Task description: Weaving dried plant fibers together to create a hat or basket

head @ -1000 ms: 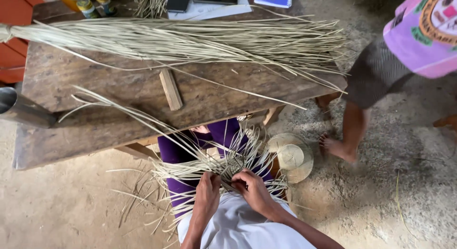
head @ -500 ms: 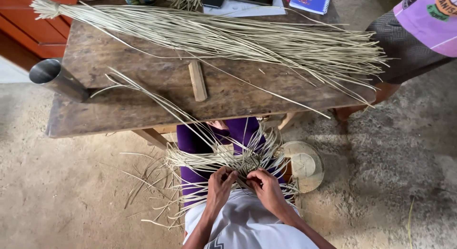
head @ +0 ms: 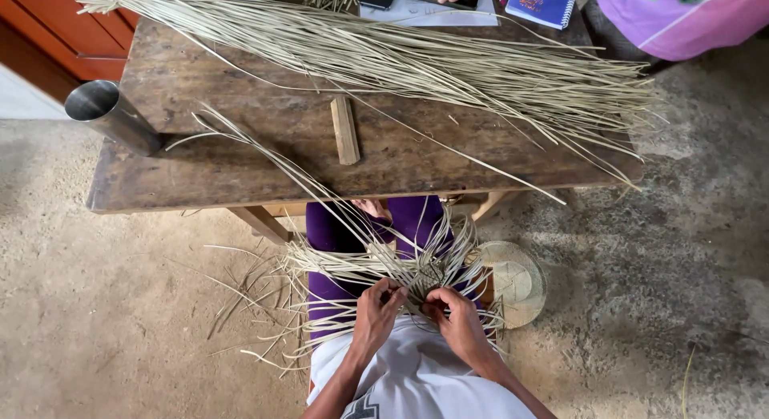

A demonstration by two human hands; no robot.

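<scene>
A small woven start of pale straw strips (head: 423,276) rests on my lap, over purple trousers, with loose strands fanning out left, right and up. My left hand (head: 376,311) pinches strands at the weave's near left edge. My right hand (head: 458,316) grips the weave at its near right edge, fingers curled around strands. Both hands touch the weave close together.
A worn wooden table (head: 200,171) stands in front, bearing a long bundle of straw (head: 416,62), a small wooden block (head: 345,129), a metal cup (head: 112,114), a blue notebook (head: 545,2) and papers. A woven hat (head: 513,279) lies on the dirt floor. Another person in purple (head: 681,18) leans at the table's far right.
The view has shifted, so the table sits more to the right. The other person has stepped from the right side toward the table's far end. My hands keep working the weave.
</scene>
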